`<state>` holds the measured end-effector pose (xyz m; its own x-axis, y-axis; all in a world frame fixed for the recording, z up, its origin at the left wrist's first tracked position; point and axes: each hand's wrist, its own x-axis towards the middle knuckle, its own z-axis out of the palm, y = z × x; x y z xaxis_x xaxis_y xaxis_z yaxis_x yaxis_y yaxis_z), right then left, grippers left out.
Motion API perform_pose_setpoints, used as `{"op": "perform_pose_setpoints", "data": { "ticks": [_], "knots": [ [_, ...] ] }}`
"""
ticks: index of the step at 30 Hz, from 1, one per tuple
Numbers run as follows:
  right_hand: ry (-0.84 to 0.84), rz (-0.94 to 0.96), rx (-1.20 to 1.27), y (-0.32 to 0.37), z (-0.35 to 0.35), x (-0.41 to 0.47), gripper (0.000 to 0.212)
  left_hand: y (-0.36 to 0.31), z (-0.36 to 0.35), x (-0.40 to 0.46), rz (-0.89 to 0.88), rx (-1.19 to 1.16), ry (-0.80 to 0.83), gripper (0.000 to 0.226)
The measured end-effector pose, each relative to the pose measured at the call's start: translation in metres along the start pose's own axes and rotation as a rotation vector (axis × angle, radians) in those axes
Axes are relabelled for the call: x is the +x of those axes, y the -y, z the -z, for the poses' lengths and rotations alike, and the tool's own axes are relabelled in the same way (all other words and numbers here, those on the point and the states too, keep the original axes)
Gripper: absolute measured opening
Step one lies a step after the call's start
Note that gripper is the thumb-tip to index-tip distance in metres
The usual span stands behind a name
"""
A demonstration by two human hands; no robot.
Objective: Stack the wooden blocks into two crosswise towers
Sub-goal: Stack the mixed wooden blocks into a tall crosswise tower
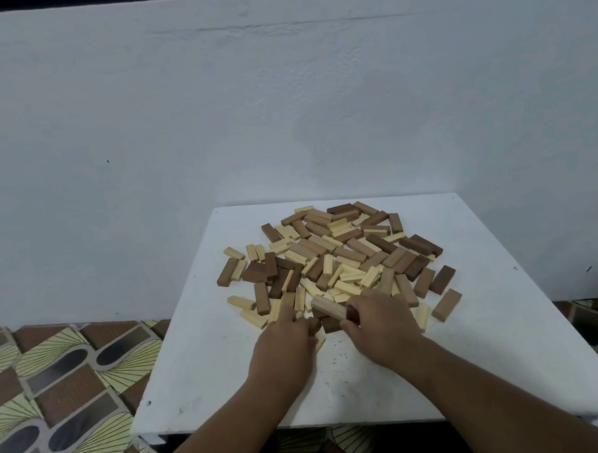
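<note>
1. Head view: the wooden blocks [334, 255] lie heaped flat, light and dark, at frame centre on the white worktop [200, 356]; no tower stands yet.
2. The right hand [379, 323] clasps a smooth tan block [327, 307], probably lifting it to begin a base.
3. The left hand [284, 343] curls its fingers [290, 311] into the heap; whether they grip anything I cannot tell.

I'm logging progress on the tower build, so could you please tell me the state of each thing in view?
Wooden blocks: loose in a flat heap, none stacked yet.
Tan block: lifted at the heap's near edge, held by the right hand.
Left hand: closed over blocks at the near edge.
Right hand: gripping the tan block.
White board: lying flat, bearing the heap.
</note>
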<state>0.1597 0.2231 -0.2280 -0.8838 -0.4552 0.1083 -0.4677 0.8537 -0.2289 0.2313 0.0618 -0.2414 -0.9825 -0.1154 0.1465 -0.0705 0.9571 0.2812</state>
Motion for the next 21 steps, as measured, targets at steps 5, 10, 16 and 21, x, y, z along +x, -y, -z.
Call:
{"op": "perform_pose_setpoints", "data": {
  "ticks": [5,10,16,21],
  "knots": [
    [-0.106,-0.003,0.039,0.009,0.003,0.000,0.023,0.009,0.009,-0.005,-0.028,-0.153,-0.144,0.023],
    [-0.164,0.054,0.199,0.044,-0.002,-0.011,0.021,0.043,0.016,-0.027,0.136,-0.353,-0.364,0.011],
    [-0.151,0.170,0.264,0.099,-0.031,-0.022,0.026,0.084,0.026,-0.064,0.346,-0.427,-0.487,0.009],
    [-0.096,0.213,0.247,0.133,-0.054,-0.022,0.028,0.115,0.023,-0.078,0.387,-0.384,-0.498,0.010]
  ]
}}
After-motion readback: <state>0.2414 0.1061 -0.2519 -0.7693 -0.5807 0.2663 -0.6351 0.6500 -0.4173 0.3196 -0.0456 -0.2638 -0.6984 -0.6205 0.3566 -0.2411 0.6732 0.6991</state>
